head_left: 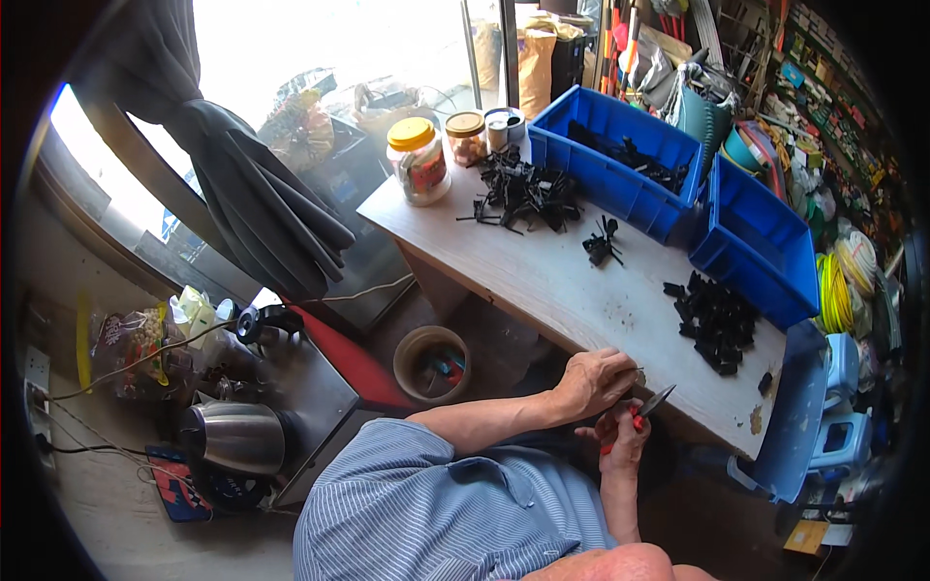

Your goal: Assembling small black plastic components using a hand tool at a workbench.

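Note:
My right hand [625, 438] grips red-handled scissors [660, 398], their pointed metal blades aimed up and to the right at the table's near edge. Just above, my left hand [595, 380] is closed in a pinch. A thin dark tip shows at its fingers, too small to name. On the pale table [542, 276], beyond my hands, lies a small cluster of black plastic parts [603, 243]. A large tangled heap of black parts [528, 191] sits farther back, and a pile of short black pieces [717, 324] lies to the right.
One blue bin [620, 184] holds more black parts; another blue bin [760, 247] stands beside it. Jars, one yellow-lidded [418, 163], line the back edge. A round bucket [432, 364] is on the floor. At left, a steel kettle [235, 438] stands near cords.

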A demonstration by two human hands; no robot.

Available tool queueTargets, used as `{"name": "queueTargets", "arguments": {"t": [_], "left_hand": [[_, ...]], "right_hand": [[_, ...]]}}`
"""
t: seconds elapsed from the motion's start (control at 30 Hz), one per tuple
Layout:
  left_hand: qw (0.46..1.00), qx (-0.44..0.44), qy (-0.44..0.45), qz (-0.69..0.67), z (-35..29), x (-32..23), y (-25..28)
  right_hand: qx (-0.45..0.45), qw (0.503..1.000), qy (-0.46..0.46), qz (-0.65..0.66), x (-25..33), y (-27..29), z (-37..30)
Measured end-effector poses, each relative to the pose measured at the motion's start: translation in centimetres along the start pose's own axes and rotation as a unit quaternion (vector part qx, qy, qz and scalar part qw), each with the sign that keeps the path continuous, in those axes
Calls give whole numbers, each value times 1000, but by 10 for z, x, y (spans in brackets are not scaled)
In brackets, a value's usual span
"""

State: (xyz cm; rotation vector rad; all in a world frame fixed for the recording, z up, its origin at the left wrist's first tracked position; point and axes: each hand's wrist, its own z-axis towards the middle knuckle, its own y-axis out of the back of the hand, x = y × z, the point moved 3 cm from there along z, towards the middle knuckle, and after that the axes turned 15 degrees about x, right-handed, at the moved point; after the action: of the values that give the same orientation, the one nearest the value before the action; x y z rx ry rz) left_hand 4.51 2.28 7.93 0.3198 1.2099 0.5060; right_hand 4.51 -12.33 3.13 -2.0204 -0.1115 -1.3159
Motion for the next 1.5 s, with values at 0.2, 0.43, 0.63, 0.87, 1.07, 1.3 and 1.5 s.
{"name": "queueTargets", "arguments": {"t": [0.2,0.43,0.63,0.87,1.07,1.3,1.5], "left_hand": [[996,5,5,-90,-15,6,-31],[983,-1,91,-162,-23,19,-33],[972,19,126,-199,-25,26,-37],[965,29,139,-222,-27,34,-42],[958,42,157,-237,-28,37,-44],[964,18,153,-216,-32,46,-52],[965,22,166,-201,-31,41,-51]], "right_hand": [[-1,998,59,-19,-21,26,-1],[-51,998,14,-36,-3,-3,-10],[-59,997,7,-42,-6,-3,-10],[-71,996,25,-39,-6,-4,-10],[-67,996,34,-38,-19,14,-4],[-104,993,45,-27,-16,11,-4],[-112,992,52,-29,-14,12,-6]]}}
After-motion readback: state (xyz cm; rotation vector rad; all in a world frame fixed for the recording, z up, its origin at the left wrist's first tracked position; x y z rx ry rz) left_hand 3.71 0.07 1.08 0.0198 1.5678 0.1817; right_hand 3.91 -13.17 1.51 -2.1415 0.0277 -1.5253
